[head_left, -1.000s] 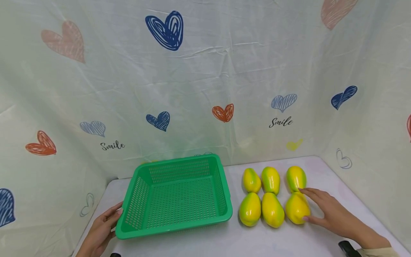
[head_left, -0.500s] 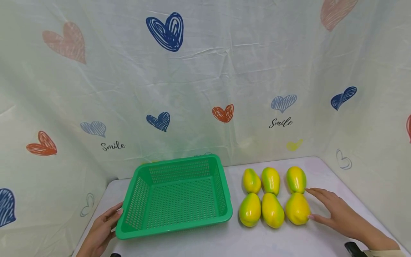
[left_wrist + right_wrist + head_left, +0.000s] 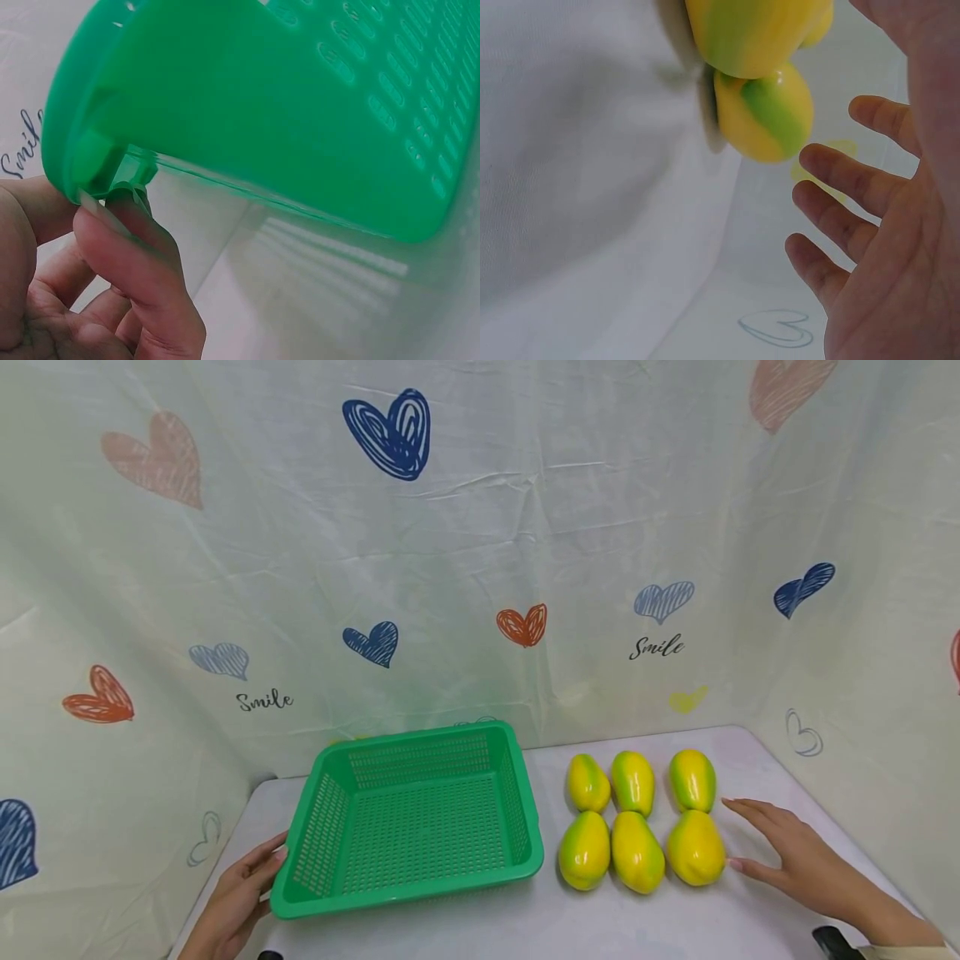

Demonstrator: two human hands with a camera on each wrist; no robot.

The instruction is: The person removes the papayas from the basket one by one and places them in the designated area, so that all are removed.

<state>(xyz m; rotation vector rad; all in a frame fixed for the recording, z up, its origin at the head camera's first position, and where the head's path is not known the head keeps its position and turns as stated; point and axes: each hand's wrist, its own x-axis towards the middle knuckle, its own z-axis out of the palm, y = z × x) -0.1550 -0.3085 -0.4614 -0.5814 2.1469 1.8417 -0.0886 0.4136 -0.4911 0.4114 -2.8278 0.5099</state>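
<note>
On the left of the table stands a green plastic basket with slotted walls and nothing inside. My left hand grips its left rim; in the left wrist view the thumb and fingers pinch the rim's edge. Several glossy yellow-green fruits, shaped like mangoes or small papayas, lie right of the basket in two rows. My right hand is just right of the nearest right-hand fruit and the one behind it. Its fingers are spread and hold nothing.
The white table ends at a cloth backdrop printed with hearts and "Smile", which also hangs on both sides. The other fruits, such as the front left one, stand between the basket and the right-hand pair.
My right hand has drawn back to the right, away from the right-hand pair of fruits it was touching. The fruits, basket and left hand stay in place.
</note>
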